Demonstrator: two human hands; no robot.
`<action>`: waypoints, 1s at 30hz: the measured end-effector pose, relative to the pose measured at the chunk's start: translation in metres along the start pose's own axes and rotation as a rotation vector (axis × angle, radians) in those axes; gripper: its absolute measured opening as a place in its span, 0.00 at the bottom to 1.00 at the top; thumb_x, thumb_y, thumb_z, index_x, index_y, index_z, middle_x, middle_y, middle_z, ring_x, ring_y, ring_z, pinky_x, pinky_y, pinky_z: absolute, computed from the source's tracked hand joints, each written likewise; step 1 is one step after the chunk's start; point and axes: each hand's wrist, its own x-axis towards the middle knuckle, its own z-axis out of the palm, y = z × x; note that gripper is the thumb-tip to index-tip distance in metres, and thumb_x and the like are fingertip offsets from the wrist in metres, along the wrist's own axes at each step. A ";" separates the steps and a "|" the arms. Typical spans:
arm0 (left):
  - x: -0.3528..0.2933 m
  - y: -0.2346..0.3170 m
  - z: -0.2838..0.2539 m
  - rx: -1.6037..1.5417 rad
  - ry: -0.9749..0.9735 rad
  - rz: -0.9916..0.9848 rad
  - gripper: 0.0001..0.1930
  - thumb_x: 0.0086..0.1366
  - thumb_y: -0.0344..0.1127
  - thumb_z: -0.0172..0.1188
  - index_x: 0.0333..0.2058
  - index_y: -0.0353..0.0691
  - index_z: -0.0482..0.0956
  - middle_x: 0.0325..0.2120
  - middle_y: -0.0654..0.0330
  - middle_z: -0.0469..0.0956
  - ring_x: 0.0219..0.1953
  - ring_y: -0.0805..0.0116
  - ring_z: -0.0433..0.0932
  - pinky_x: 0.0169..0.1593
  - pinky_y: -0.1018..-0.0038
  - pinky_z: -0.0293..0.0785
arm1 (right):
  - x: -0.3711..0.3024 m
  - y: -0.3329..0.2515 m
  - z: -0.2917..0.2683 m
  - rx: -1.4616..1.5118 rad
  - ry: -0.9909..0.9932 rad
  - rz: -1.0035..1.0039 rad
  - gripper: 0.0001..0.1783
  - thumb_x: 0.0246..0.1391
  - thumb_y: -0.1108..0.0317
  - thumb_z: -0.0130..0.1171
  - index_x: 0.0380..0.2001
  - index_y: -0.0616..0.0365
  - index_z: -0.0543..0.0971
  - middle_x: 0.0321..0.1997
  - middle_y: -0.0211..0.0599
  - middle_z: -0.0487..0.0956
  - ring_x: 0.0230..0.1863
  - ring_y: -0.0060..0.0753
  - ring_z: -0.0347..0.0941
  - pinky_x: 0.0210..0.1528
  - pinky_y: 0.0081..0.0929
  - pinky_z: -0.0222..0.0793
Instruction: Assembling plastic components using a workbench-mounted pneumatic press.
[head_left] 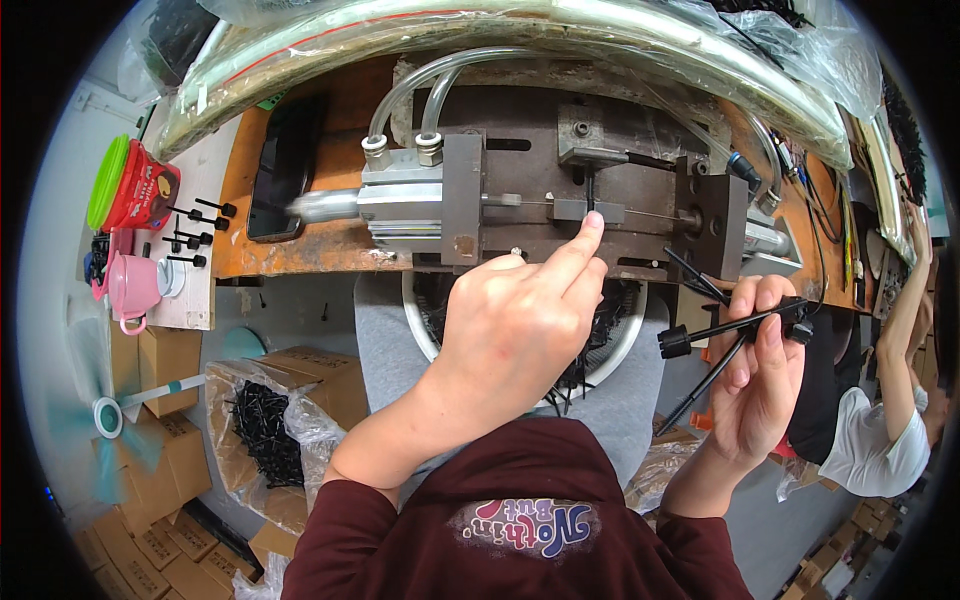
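My left hand [525,315] reaches over the metal fixture [520,225]. Its index finger is stretched out, the tip against the lower end of a thin black rod [590,190] that stands over a small grey block [568,210]. The other fingers are loosely curled, and I see nothing held in them. At the right, just off the bench edge, my right hand [760,385] is closed round several black plastic rods with ribbed knobs [715,330], fanned out in different directions. In my lap, partly hidden by my left arm, a white-rimmed basket [418,325] holds more black pieces.
An air cylinder [405,205] with clear hoses [430,75] sits at the fixture's left. Further left are a phone [283,175], a pink cup [133,285], a red tub [150,190] and loose knobbed rods [190,240]. A carton of black parts [265,430] and a fan [108,418] stand below; a co-worker [880,430] is at right.
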 end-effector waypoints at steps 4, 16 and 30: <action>-0.001 -0.002 -0.006 -0.171 0.027 -0.009 0.16 0.47 0.35 0.72 0.36 0.39 0.84 0.44 0.58 0.83 0.30 0.67 0.82 0.33 0.76 0.76 | 0.000 0.002 -0.003 0.051 0.005 0.034 0.10 0.64 0.73 0.52 0.44 0.65 0.66 0.42 0.47 0.71 0.20 0.13 0.61 0.23 0.09 0.59; -0.016 0.019 -0.037 -0.739 0.128 0.070 0.13 0.45 0.22 0.71 0.33 0.37 0.86 0.33 0.56 0.84 0.31 0.66 0.83 0.31 0.76 0.79 | -0.001 0.004 0.012 -0.017 0.055 0.120 0.09 0.61 0.72 0.55 0.41 0.64 0.70 0.41 0.48 0.75 0.19 0.15 0.63 0.20 0.09 0.59; -0.008 0.002 -0.001 -0.023 -0.023 0.052 0.13 0.52 0.26 0.65 0.38 0.34 0.81 0.50 0.50 0.78 0.36 0.60 0.82 0.44 0.69 0.79 | -0.012 0.006 0.004 -0.627 0.279 -0.536 0.20 0.63 0.64 0.56 0.52 0.68 0.71 0.51 0.61 0.75 0.29 0.33 0.79 0.24 0.17 0.75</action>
